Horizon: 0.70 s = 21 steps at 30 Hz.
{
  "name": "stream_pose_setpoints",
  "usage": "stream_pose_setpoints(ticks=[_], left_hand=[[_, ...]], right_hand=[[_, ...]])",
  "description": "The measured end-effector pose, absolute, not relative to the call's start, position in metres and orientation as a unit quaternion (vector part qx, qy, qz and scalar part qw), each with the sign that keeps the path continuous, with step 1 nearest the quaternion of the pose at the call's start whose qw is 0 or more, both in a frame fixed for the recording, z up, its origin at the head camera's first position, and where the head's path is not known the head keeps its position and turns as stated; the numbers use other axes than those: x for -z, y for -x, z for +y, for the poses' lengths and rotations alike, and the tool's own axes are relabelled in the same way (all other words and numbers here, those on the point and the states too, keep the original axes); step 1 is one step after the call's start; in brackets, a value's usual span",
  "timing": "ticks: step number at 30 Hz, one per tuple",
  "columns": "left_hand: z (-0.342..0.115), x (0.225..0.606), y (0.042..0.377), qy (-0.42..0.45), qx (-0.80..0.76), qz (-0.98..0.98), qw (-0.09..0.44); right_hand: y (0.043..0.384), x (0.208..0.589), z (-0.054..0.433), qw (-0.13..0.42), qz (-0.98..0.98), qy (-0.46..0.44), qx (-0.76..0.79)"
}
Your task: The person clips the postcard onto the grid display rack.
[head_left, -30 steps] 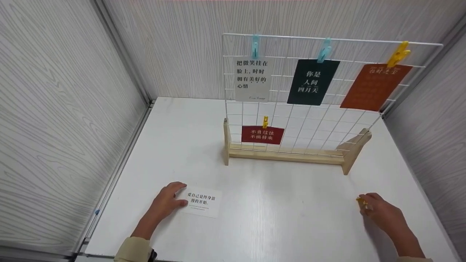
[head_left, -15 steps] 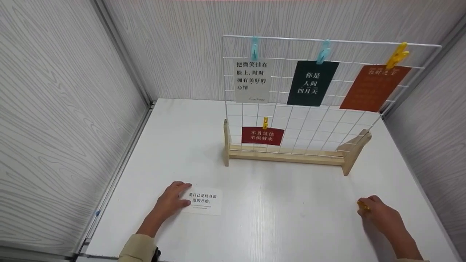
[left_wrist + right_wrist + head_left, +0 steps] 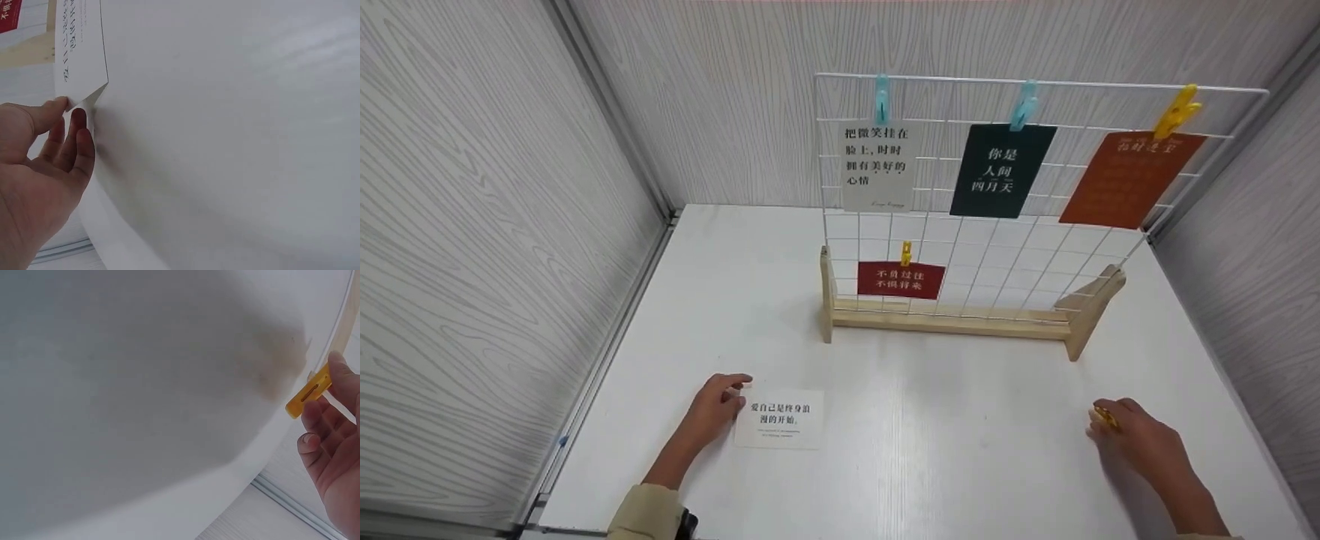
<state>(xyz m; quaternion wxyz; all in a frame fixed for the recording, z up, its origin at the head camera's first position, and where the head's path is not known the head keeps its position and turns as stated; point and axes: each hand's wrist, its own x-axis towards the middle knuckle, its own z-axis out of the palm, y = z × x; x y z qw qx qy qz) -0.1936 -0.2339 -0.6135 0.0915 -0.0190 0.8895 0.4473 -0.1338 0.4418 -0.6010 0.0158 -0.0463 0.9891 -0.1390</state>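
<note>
Low on the left, my left hand [image 3: 708,414] pinches the edge of a white card [image 3: 780,439] printed with black Chinese characters. The left wrist view shows the thumb [image 3: 53,112] on the card's edge, and the near end bends up off the surface. On the right, my right hand [image 3: 1151,444] holds a yellow clip [image 3: 309,391] between thumb and fingertips, just above the tabletop. A white wire grid [image 3: 952,116] in a wooden stand [image 3: 952,322] stands behind both hands. Neither hand touches it.
Blue clips hang a white card [image 3: 877,191] and a dark green card [image 3: 1001,202] on the grid. Yellow clips hold an orange-red card [image 3: 1132,184] and a small red card [image 3: 900,281]. Wood-grain panels [image 3: 480,225] surround the white table [image 3: 930,450].
My left hand has drawn its thumb and fingers closer together on the card's edge, and the card sits slightly farther right. The right hand stays nearly in place with the yellow clip.
</note>
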Motion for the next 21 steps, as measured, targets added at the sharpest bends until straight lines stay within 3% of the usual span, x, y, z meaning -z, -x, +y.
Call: stream_pose_setpoints(ticks=[14,21], left_hand=[[-0.223,0.597,0.193,0.047,-0.597,0.795,0.097],[-0.209,0.592,0.193,0.038,-0.609,0.787,0.095]], right_hand=[[0.140,0.594,0.417,0.042,0.982,0.025,0.184],[0.143,0.597,0.406,0.026,0.979,0.025,0.201]])
